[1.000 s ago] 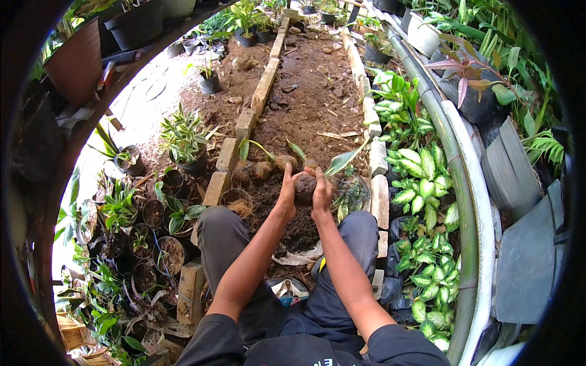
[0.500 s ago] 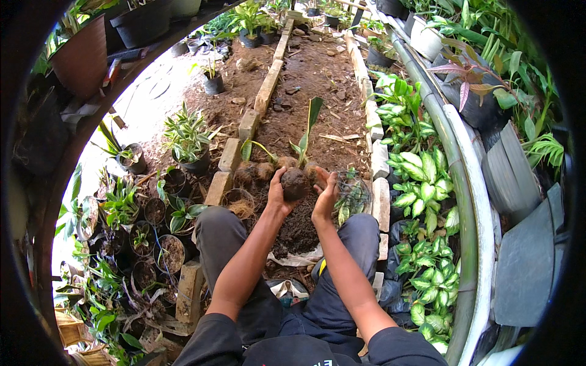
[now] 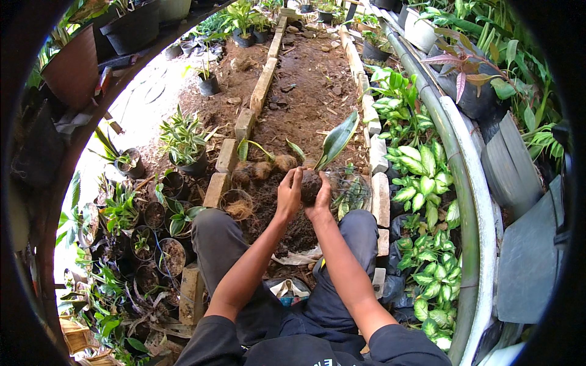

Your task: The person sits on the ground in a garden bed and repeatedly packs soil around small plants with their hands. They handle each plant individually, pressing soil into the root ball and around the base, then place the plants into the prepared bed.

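Note:
My left hand (image 3: 289,194) and my right hand (image 3: 319,200) are cupped around a dark, round soil ball (image 3: 310,185) in front of my knees. A broad green leaf (image 3: 339,140) with a pale edge rises just behind the ball, leaning right. It seems to grow from the ball, but its base is partly hidden. Beyond my hands lie several brown fibrous balls (image 3: 284,163) in a row, one with a thin bent shoot (image 3: 261,149). Below my hands is a heap of loose dark soil (image 3: 297,232), partly on a pale sheet (image 3: 298,257).
A round container with brown fibre (image 3: 237,205) stands left of the soil; a clear, rounded container with leaves (image 3: 353,194) stands right. Brick edging (image 3: 226,156) borders the dirt path. Potted plants (image 3: 171,255) crowd the left; variegated plants (image 3: 421,168) and a bamboo pole (image 3: 455,152) line the right.
Both hands and the soil ball have shifted right. The broad leaf now tilts right rather than standing upright. My right hand has closed in against the ball.

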`<state>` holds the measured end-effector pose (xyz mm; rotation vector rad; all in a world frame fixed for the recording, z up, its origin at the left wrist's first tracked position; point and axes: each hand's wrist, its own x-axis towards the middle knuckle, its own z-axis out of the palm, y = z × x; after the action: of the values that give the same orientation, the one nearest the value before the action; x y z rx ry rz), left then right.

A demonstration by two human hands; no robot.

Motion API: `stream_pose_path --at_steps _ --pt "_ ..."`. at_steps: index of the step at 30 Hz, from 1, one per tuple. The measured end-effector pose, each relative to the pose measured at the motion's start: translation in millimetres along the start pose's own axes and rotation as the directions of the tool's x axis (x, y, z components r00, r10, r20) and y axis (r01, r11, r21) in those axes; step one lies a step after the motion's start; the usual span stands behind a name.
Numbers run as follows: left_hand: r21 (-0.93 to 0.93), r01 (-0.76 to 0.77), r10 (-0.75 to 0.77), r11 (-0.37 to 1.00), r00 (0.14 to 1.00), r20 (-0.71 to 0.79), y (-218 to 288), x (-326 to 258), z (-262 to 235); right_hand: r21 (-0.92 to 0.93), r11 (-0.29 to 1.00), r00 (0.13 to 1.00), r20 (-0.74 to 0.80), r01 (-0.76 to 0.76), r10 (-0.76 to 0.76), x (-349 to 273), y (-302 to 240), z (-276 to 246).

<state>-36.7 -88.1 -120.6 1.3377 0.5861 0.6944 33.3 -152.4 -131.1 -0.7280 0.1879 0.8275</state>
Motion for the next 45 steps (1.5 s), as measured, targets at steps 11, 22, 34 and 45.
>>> stream_pose_path --at_steps 11,22,34,45 --pt "0.335 0.049 -0.031 0.941 0.998 -0.06 4.1 4.5 -5.9 -0.591 0.745 0.928 0.015 0.309 -0.373 -15.9 32.6 5.2" --pt "0.076 0.127 -0.135 0.989 0.985 0.108 -39.0 6.0 -21.9 -0.749 0.574 0.831 -0.058 0.331 -0.554 -13.1 50.3 7.5" --pt "-0.635 0.37 -0.529 0.678 0.846 -0.071 -15.5 29.8 -64.6 -0.249 0.923 0.956 0.064 0.293 -0.287 13.8 34.4 21.4" --pt "-0.829 0.275 -0.618 0.487 0.779 -0.105 37.4 38.5 -129.0 -0.944 0.281 0.97 -0.212 -0.173 -0.116 77.8 76.9 -87.0"
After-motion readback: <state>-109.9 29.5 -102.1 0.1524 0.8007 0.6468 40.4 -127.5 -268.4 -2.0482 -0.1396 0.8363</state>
